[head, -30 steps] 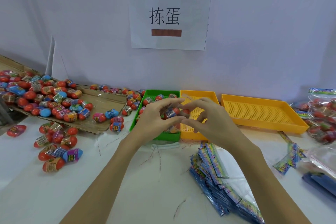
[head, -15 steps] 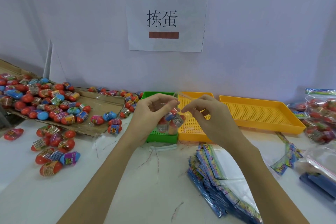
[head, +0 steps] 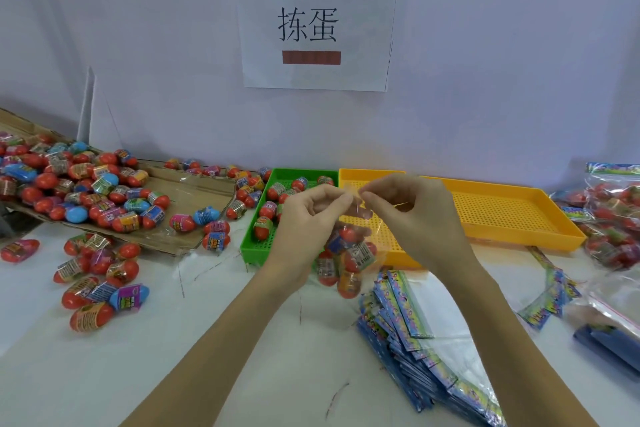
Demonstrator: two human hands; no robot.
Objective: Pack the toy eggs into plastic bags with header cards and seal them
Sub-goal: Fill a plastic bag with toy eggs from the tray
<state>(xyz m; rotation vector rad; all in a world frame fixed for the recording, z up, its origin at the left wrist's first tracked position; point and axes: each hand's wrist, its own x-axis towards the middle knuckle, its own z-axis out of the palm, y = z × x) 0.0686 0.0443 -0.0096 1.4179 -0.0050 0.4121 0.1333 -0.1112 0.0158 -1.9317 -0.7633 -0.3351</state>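
Observation:
A clear plastic bag holding several toy eggs hangs in front of the green tray. My left hand and my right hand both pinch its top edge, fingertips nearly meeting above the eggs. A big heap of red and blue toy eggs lies on flattened cardboard at the left, and a smaller cluster of eggs sits on the white table in front of it. A stack of empty bags with colourful header cards lies below my right forearm.
Two yellow perforated trays stand right of the green one, against the wall. Filled egg bags pile up at the far right. Loose header cards and a dark blue object lie near the right edge. A paper sign hangs on the wall.
Both hands have lifted slightly, so the bag of eggs now hangs below them; the fingertips have drawn together on the bag's top edge.

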